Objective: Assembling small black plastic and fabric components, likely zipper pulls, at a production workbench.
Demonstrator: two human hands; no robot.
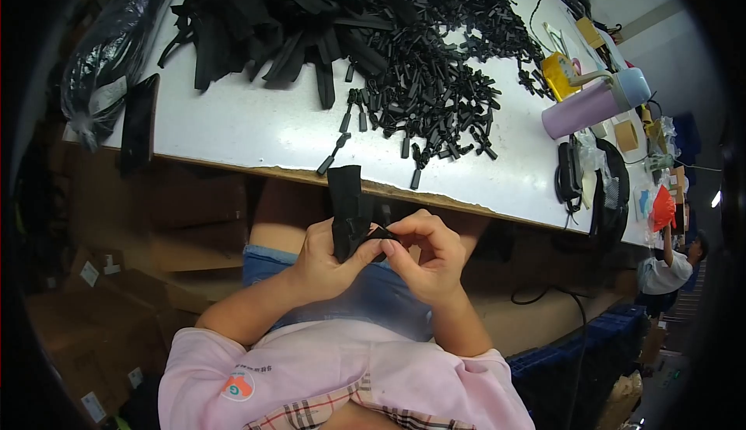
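Observation:
Just off the table's near edge, my left hand (320,257) is closed round a folded black fabric strip (346,197), whose wide end stands up above the fingers. My right hand (432,257) pinches the strip's other end, thumb and fingertips meeting close to the left thumb. A small dark piece shows by the right fingertips, too hidden to make out. Beyond my hands, a big heap of small black zipper pulls (431,96) covers the middle of the table. Left of it lies a loose pile of black fabric strips (264,18). A few pulls (334,154) lie near the front edge.
The white table (217,127) has a worn front edge. On its right stand a lilac bottle (583,110), a yellow object (559,76) and a tape roll (625,135). A plastic-wrapped black bundle (116,49) lies at left. Cartons (101,337) fill the lower left; another person (668,271) is far right.

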